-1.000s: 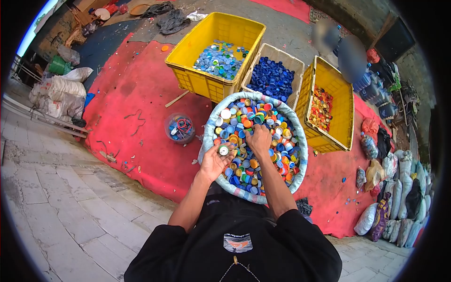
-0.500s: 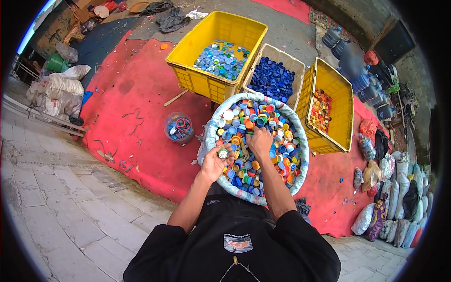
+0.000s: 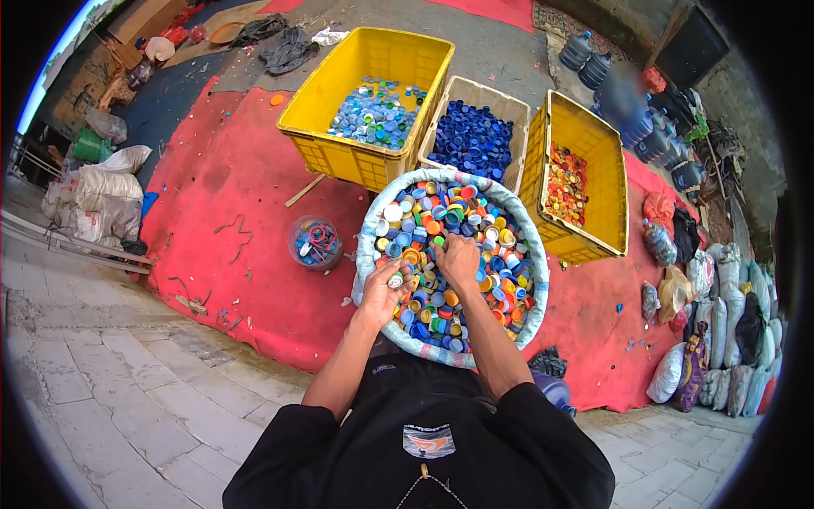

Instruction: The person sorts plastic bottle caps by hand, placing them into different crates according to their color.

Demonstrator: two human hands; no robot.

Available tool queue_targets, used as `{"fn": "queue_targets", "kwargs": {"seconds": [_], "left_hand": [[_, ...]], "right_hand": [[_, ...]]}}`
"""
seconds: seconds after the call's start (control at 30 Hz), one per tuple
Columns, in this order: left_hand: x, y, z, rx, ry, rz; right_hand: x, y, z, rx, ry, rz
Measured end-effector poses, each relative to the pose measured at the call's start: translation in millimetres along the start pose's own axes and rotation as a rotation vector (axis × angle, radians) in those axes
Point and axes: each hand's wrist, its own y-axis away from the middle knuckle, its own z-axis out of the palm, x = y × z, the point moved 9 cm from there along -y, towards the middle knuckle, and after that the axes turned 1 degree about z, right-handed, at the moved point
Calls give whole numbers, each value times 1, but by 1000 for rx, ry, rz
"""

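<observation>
A round tub with a pale cloth-wrapped rim stands in front of me, heaped with bottle caps of many colours. Over its left side, my left hand is curled around a green and white cap. My right hand is over the middle of the heap, its fingers pinched at a green cap. Behind the tub are a yellow crate with light blue and green caps, a white crate with dark blue caps, and a yellow crate with red and orange caps.
A clear bucket with mixed bits stands left of the tub on the red sheet. Large water bottles are at the back right, filled sacks at the right, and more sacks at the left.
The view has shifted slightly, moving the crates left. My right hand has drawn a little back from the caps, and a green cap now shows at its fingertips. My left hand has closed more around its cap.
</observation>
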Motion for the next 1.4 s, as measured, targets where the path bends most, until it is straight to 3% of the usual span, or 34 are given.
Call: {"fn": "queue_targets", "kwargs": {"seconds": [0.07, 0.27, 0.47, 0.57, 0.67, 0.73, 0.83, 0.93, 1.03, 1.4], "left_hand": [[0, -2, 0, 7, -13, -2], [-5, 0, -6, 72, -49, -5], [-3, 3, -9, 109, -92, 5], [2, 0, -3, 113, -155, 31], [13, -6, 8, 126, -316, 110], [27, -20, 10, 135, -661, 270], [53, -28, 38, 180, -1127, 517], [64, -43, 59, 138, -1403, 820], [66, -57, 75, 104, -1574, 925], [60, -83, 87, 50, -1731, 819]], "right_hand": [[7, -1, 9, -105, 11, 93], [5, -7, 12, -19, 20, 146], [15, -8, 6, -83, -180, 284], [31, 4, -15, 23, -499, 393], [46, 22, 5, -127, -1321, 589], [30, 36, 3, -264, -1826, 680], [25, 58, -5, -308, -2065, 694], [28, 85, -10, -295, -2085, 760], [31, 107, -15, -304, -2083, 741], [42, 157, -20, -325, -2153, 712]]}}
